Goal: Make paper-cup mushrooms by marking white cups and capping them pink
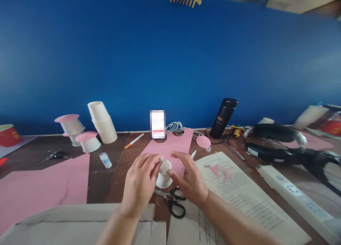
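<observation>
A small white paper cup stands upside down on the table between my hands, its round base facing up. My left hand is at the cup's left side, thumb and fingertips drawn together by the base. A tiny whitish spot shows at those fingertips; I cannot tell if it is a held thing or a nail. My right hand is on the other side, fingers apart from the thumb, whose tip is at the cup's edge. Black-handled scissors lie just below the cup. Pink paper spreads behind it.
At left are stacked white cups, cups with pink discs, a small bottle, keys and pink sheets. A phone stands at the wall. Rightward are a pink disc, black flask, printed paper and power strip.
</observation>
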Motion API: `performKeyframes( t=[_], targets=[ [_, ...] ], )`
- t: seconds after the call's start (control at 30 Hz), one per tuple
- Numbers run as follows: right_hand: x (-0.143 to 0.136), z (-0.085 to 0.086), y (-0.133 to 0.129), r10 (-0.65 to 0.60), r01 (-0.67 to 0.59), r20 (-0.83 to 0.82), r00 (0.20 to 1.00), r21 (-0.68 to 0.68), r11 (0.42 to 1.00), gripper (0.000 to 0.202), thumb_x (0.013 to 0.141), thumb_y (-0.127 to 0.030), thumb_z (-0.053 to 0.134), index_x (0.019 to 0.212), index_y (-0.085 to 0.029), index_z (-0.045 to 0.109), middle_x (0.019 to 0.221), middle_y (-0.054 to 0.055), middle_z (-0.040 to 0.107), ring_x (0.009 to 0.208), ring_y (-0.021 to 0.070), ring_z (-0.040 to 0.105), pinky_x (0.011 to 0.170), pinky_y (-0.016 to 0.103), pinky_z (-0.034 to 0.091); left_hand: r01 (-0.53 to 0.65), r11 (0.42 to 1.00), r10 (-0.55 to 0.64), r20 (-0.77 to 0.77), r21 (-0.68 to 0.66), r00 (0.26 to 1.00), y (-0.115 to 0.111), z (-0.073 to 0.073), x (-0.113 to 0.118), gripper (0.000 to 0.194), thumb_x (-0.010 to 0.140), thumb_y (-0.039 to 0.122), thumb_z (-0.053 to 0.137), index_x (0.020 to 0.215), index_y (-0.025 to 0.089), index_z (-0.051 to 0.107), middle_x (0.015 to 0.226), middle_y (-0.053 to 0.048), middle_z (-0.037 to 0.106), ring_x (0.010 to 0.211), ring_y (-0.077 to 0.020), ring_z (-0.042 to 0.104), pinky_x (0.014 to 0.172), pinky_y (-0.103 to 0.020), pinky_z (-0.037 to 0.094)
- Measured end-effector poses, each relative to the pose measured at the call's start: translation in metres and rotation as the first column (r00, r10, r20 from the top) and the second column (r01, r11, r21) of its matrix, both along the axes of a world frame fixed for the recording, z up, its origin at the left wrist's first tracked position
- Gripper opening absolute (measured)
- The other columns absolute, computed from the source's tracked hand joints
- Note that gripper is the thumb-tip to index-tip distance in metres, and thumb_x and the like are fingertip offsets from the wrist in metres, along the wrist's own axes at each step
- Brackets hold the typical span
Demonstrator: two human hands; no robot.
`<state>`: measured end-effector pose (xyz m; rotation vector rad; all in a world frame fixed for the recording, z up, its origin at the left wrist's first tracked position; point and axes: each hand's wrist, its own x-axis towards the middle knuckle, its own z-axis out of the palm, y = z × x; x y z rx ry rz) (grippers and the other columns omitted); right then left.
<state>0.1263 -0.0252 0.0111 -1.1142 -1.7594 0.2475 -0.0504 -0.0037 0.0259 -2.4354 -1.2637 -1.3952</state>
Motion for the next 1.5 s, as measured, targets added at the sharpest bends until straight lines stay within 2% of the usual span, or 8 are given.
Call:
performKeyframes(
  t=[0.17, 0.43, 0.67, 0.8, 1.0, 1.17, 1.3, 1.5],
  targets=[
    [-0.003, 0.005, -0.006, 0.074, -0.080, -0.154, 0.985, -0.036, 0.996, 0.032, 0.084, -0.042, 0.060, 0.110, -0.024, 0.059, 0.090, 0.003, 0.063, 0.085, 0.0167, 0.058, 0.080, 0.030, 0.047, 0.132, 0.987, -0.125, -0.073, 0.091, 0.989, -0.007, 0.002, 0.006, 0.026, 0.086, 0.016, 0.055, 0.111, 0.023, 0.059, 0.099, -0.004, 0.068, 0.092, -0.0172, 0.061, 0.085, -0.031, 0.047],
    [-0.008, 0.007, -0.006, 0.052, -0.103, -0.295, 0.954, -0.159, 0.982, 0.020, 0.086, -0.037, 0.057, 0.097, -0.021, 0.064, 0.083, 0.002, 0.064, 0.077, 0.0141, 0.057, 0.073, 0.029, 0.048, 0.176, 0.984, -0.174, -0.040, 0.041, 0.984, -0.009, -0.002, 0.011, 0.032, 0.086, 0.015, 0.053, 0.116, 0.026, 0.059, 0.101, -0.004, 0.068, 0.094, -0.0170, 0.062, 0.085, -0.031, 0.049],
    [-0.009, 0.011, -0.003, 0.109, -0.387, -0.645, 0.757, -0.307, 0.870, 0.029, 0.082, -0.042, 0.062, 0.102, -0.022, 0.065, 0.091, 0.002, 0.069, 0.085, 0.0165, 0.063, 0.076, 0.030, 0.053, 0.186, 0.976, -0.170, 0.134, -0.117, 0.976, -0.009, -0.003, 0.015, 0.031, 0.085, 0.020, 0.057, 0.116, 0.027, 0.058, 0.103, -0.004, 0.067, 0.092, -0.0160, 0.062, 0.083, -0.030, 0.050],
    [-0.010, 0.017, -0.004, 0.098, -0.441, -0.671, 0.735, -0.363, 0.821, 0.029, 0.082, -0.042, 0.061, 0.103, -0.023, 0.068, 0.085, 0.000, 0.068, 0.076, 0.0132, 0.061, 0.068, 0.025, 0.051, 0.212, 0.971, -0.191, 0.173, -0.110, 0.966, -0.008, -0.002, 0.015, 0.028, 0.086, 0.019, 0.057, 0.112, 0.027, 0.061, 0.101, -0.004, 0.067, 0.093, -0.0157, 0.061, 0.083, -0.029, 0.049],
    [-0.007, 0.018, -0.005, 0.119, -0.456, -0.659, 0.742, -0.368, 0.810, 0.028, 0.083, -0.039, 0.062, 0.107, -0.025, 0.068, 0.092, 0.001, 0.066, 0.078, 0.0116, 0.057, 0.071, 0.023, 0.047, 0.213, 0.967, -0.182, 0.202, -0.143, 0.962, -0.008, -0.003, 0.014, 0.028, 0.086, 0.017, 0.056, 0.112, 0.026, 0.061, 0.100, -0.003, 0.067, 0.091, -0.0146, 0.061, 0.083, -0.028, 0.049],
    [-0.007, 0.016, -0.005, 0.127, -0.529, -0.722, 0.680, -0.364, 0.767, 0.028, 0.083, -0.036, 0.062, 0.108, -0.025, 0.068, 0.088, 0.001, 0.065, 0.074, 0.0108, 0.051, 0.066, 0.023, 0.046, 0.217, 0.966, -0.183, 0.219, -0.143, 0.958, -0.009, -0.002, 0.016, 0.025, 0.085, 0.018, 0.057, 0.108, 0.026, 0.062, 0.098, -0.003, 0.066, 0.089, -0.0151, 0.061, 0.081, -0.029, 0.049],
    [-0.005, 0.013, -0.005, 0.077, -0.565, -0.760, 0.645, -0.407, 0.718, 0.029, 0.081, -0.036, 0.064, 0.107, -0.023, 0.067, 0.086, 0.003, 0.063, 0.071, 0.0121, 0.051, 0.058, 0.023, 0.045, 0.191, 0.974, -0.163, 0.210, -0.122, 0.964, -0.009, -0.001, 0.017, 0.021, 0.085, 0.018, 0.057, 0.104, 0.025, 0.061, 0.097, -0.003, 0.065, 0.089, -0.0156, 0.060, 0.080, -0.029, 0.048],
    [-0.004, 0.010, -0.003, 0.022, -0.563, -0.777, 0.630, -0.437, 0.702, 0.025, 0.079, -0.034, 0.066, 0.100, -0.020, 0.066, 0.077, 0.001, 0.058, 0.070, 0.0124, 0.052, 0.058, 0.024, 0.045, 0.166, 0.982, -0.153, 0.136, -0.093, 0.979, -0.011, -0.002, 0.017, 0.018, 0.086, 0.016, 0.053, 0.102, 0.024, 0.059, 0.096, -0.004, 0.064, 0.091, -0.0169, 0.058, 0.080, -0.030, 0.047]
  ],
)
